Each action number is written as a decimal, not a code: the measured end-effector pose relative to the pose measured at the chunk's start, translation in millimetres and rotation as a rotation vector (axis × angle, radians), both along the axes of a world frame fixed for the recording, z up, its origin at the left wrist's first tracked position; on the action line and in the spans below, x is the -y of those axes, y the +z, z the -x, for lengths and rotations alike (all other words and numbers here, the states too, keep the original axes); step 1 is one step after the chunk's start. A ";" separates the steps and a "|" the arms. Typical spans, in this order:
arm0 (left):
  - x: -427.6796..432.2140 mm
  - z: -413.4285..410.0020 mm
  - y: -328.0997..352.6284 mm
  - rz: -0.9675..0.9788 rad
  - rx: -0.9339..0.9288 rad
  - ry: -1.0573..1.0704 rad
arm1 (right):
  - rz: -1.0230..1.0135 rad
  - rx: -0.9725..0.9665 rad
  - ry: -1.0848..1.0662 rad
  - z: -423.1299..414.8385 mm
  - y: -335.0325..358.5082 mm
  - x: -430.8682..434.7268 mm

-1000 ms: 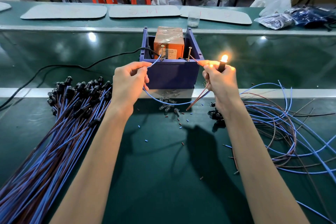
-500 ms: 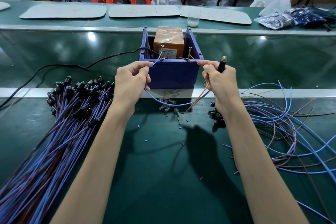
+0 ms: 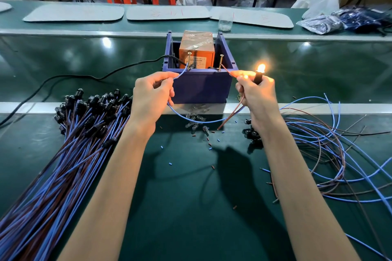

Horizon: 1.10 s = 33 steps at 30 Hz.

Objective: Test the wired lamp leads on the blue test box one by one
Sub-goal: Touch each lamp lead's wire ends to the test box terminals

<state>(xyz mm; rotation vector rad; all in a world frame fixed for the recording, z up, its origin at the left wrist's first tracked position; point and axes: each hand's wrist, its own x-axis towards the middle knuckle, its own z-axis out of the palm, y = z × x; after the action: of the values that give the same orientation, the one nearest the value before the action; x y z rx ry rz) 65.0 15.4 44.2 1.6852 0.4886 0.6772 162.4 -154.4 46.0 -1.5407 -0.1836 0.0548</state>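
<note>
A blue test box point(image 3: 201, 87) stands mid-bench on the belt, against its near edge. The left hand point(image 3: 151, 99) pinches a blue wire point(image 3: 181, 72), its tip at the box's left screw point(image 3: 189, 60). The right hand point(image 3: 257, 99) grips a lit lamp point(image 3: 260, 69) and pinches its brown wire point(image 3: 226, 70) against the right screw point(image 3: 221, 62).

Likely risks: fingertips sit close to live screws, so a slip could shock or break contact and read as a false fail. The glowing lamp may heat the fingers.

A bundle point(image 3: 63, 165) of leads lies at the left edge.
</note>
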 end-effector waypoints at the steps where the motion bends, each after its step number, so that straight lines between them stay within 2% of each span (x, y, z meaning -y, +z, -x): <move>1: -0.2 0.0 -0.1 -0.002 -0.001 0.000 | 0.002 0.000 0.000 0.4 0.3 0.1; 24: 8.0 1.2 3.6 0.033 -0.017 -0.003 | 0.066 -0.020 -0.031 2.2 5.4 3.7; 30: 44.4 -2.7 -4.4 0.145 -0.005 -0.001 | 0.196 0.057 -0.126 0.2 12.3 13.3; 33: 63.6 -4.1 -10.0 0.149 -0.058 -0.093 | 0.242 0.101 -0.174 1.3 19.3 18.8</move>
<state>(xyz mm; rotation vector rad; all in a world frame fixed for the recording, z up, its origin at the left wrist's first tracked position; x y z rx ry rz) 69.1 -48.2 34.2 1.5796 0.4868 0.5130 161.1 -173.2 65.3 -1.7969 -0.1259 -0.1437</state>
